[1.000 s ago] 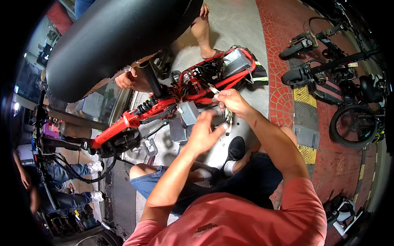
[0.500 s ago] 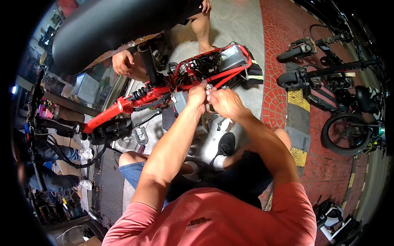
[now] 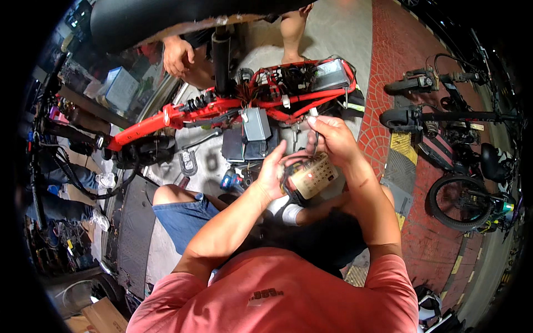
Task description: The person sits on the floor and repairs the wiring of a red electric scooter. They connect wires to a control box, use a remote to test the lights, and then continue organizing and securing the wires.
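My right hand (image 3: 337, 143) is closed in a pinch on a dark cable with a white connector (image 3: 313, 112) at its tip. My left hand (image 3: 270, 173) is spread, thumb up and fingers reaching toward the right hand. A black cable (image 3: 287, 176) loops past its fingers. Just below both hands is a beige box-shaped device (image 3: 314, 176) with rows of dark marks; whether a hand supports it is hidden. Ahead lies a red bike frame (image 3: 205, 105) with exposed wiring (image 3: 277, 83). A grey metal box (image 3: 256, 124) hangs against its near side.
A co-worker's hand (image 3: 177, 55) and bare leg (image 3: 292, 33) are beyond the frame, under a black seat (image 3: 183, 19). A blue power tool (image 3: 232, 181) and a pedal (image 3: 188, 163) lie on the floor. Parked scooters (image 3: 405, 119) and a bicycle wheel (image 3: 458, 202) stand right.
My hands have come back from the bike frame toward me and moved apart. The beige device now shows between them, and the left hand has opened. The view has shifted slightly.
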`<state>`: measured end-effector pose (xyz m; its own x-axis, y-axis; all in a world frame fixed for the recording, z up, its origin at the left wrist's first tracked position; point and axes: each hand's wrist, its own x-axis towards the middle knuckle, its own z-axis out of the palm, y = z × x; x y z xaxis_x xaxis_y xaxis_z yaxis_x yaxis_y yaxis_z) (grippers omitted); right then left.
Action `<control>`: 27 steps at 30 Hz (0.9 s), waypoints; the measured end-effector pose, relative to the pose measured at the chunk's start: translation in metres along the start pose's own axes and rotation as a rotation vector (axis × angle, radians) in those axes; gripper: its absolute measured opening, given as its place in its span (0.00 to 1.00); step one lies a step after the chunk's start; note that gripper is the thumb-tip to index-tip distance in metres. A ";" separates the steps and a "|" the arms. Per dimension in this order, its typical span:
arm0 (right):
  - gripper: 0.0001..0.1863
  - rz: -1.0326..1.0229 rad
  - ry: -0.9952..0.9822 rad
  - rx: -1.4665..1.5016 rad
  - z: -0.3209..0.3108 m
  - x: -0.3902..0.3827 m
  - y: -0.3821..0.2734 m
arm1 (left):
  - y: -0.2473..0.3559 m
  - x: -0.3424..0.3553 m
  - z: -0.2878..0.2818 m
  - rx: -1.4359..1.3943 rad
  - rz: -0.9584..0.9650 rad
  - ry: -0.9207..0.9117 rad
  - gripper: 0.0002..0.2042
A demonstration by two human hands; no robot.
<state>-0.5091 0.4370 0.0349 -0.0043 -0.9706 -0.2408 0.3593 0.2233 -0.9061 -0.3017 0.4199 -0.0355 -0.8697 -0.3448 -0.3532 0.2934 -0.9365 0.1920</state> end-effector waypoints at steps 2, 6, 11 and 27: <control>0.16 0.020 0.024 0.082 0.001 0.006 0.009 | -0.010 -0.013 0.000 -0.157 -0.021 -0.006 0.49; 0.19 0.050 0.097 -0.034 0.007 0.016 0.019 | -0.018 -0.041 -0.013 -0.147 0.018 -0.194 0.56; 0.20 0.050 0.015 -0.234 0.025 0.007 0.024 | 0.001 -0.066 -0.012 0.087 0.213 -0.169 0.35; 0.27 -0.084 0.032 -0.035 0.110 0.002 0.058 | 0.040 -0.122 -0.044 -0.149 0.503 -0.092 0.25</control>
<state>-0.3854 0.4381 0.0206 -0.0628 -0.9827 -0.1743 0.3237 0.1451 -0.9350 -0.1670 0.4218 -0.0249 -0.6364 -0.7527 -0.1684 0.7302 -0.6583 0.1827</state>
